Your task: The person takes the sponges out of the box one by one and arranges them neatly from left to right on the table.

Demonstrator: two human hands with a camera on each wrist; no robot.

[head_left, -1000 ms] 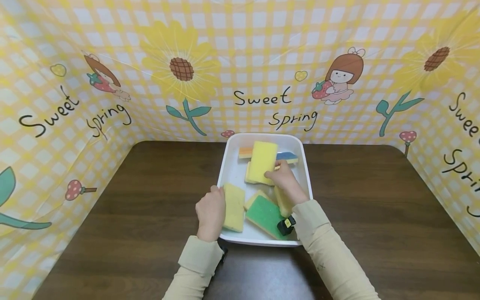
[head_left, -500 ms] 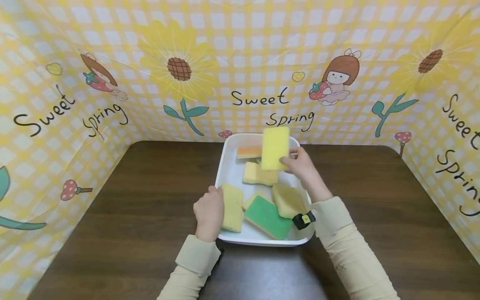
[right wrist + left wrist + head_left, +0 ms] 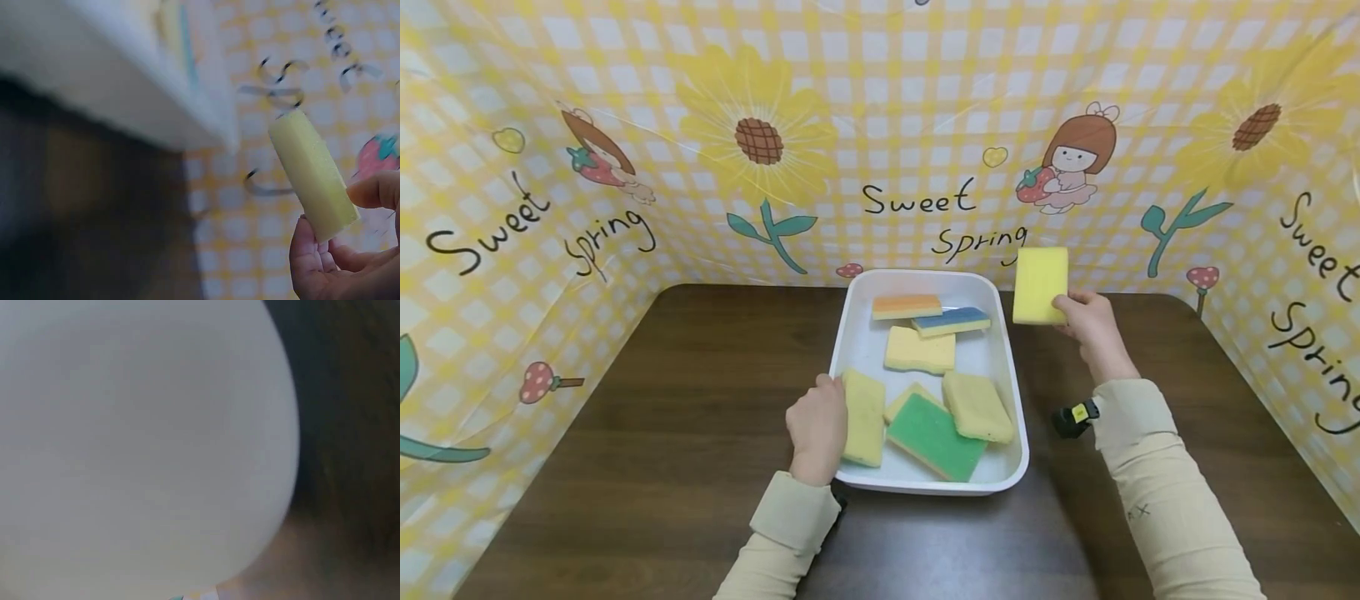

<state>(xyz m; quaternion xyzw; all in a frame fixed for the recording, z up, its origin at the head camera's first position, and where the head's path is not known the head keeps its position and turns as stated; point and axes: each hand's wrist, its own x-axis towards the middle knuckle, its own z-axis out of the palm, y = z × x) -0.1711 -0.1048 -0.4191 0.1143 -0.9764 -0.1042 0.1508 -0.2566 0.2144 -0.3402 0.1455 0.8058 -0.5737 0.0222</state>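
A yellow sponge (image 3: pixel 1041 286) is pinched between the thumb and fingers of my right hand (image 3: pixel 1094 333), in the air right of the white tray (image 3: pixel 1017 400). The right wrist view shows that sponge (image 3: pixel 312 178) edge-on, thumb on one face and fingers on the other. My left hand (image 3: pixel 818 427) grips the tray's left rim; its fingertips are hidden. Inside the tray lie a green-faced sponge (image 3: pixel 936 437), an orange-topped sponge (image 3: pixel 906 307), a blue-topped sponge (image 3: pixel 955 320) and several pale yellow sponges (image 3: pixel 919 349). The tray's wall (image 3: pixel 150 444) fills most of the left wrist view, blurred.
The tray stands on a dark brown wooden table (image 3: pixel 700 367), its far end near the checked cloth backdrop (image 3: pixel 880 125). This cloth also rises along the left and right sides. A dark wrist camera (image 3: pixel 1070 419) hangs by the right cuff.
My right hand has lifted the yellow sponge out of the tray and carried it right, past the right rim. The pale and blue-topped sponges beneath are uncovered. My left hand stays at the rim.
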